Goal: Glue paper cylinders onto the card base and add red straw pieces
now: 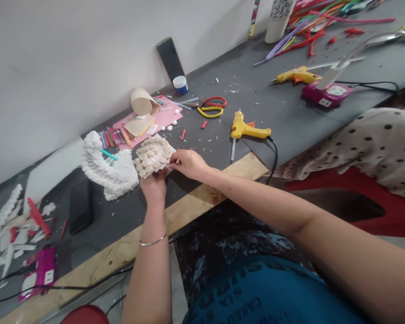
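A white card piece (pixel 151 155) covered with a ring of small beige rolled coils is held up over the table's near side. My left hand (pixel 154 188) supports it from below, fingers mostly hidden under the card. At the card's right edge is my right hand (pixel 191 164), thumb and fingers pinched together. Whether it grips the card's edge or a small thing there, I cannot tell. Just left of the card lies a fluffy white curved piece (pixel 116 177) with a teal stick (pixel 108 155) on it.
A yellow glue gun (pixel 248 128) stands on the right, its cord over the table edge. Scissors (pixel 212 107), pink paper (pixel 170 110) and a white-lidded jar (pixel 180 84) lie beyond. Left are a dark phone (pixel 81 207) and scraps (pixel 16 236). A person in dotted cloth (pixel 374 139) sits right.
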A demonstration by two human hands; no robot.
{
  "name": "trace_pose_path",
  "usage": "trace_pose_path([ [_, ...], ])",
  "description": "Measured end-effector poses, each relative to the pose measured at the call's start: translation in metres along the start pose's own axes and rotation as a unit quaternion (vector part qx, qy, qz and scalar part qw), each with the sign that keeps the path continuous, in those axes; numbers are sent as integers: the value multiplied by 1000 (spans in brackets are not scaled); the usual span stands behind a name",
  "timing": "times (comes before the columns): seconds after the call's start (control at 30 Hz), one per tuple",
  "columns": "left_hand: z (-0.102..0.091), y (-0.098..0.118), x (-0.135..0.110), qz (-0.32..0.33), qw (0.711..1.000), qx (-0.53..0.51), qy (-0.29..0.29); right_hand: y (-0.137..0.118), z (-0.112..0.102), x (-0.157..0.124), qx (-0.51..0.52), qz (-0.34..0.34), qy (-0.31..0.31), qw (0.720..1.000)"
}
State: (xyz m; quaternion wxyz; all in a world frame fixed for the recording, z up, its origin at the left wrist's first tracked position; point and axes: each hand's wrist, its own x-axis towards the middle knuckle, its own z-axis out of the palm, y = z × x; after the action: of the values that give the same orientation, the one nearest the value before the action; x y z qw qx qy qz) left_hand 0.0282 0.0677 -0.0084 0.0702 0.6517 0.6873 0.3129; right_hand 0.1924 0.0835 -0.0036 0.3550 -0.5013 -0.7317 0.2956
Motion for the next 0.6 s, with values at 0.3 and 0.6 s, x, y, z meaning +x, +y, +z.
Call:
trace_pose_path([
  [0.3,4,-5,-1,11,1000,17,10,3,1,0,-16,-3,-5,1000],
  [0.6,1,-7,-2,86,995,-22,46,-3,1,-2,-28,9,-9,1000],
])
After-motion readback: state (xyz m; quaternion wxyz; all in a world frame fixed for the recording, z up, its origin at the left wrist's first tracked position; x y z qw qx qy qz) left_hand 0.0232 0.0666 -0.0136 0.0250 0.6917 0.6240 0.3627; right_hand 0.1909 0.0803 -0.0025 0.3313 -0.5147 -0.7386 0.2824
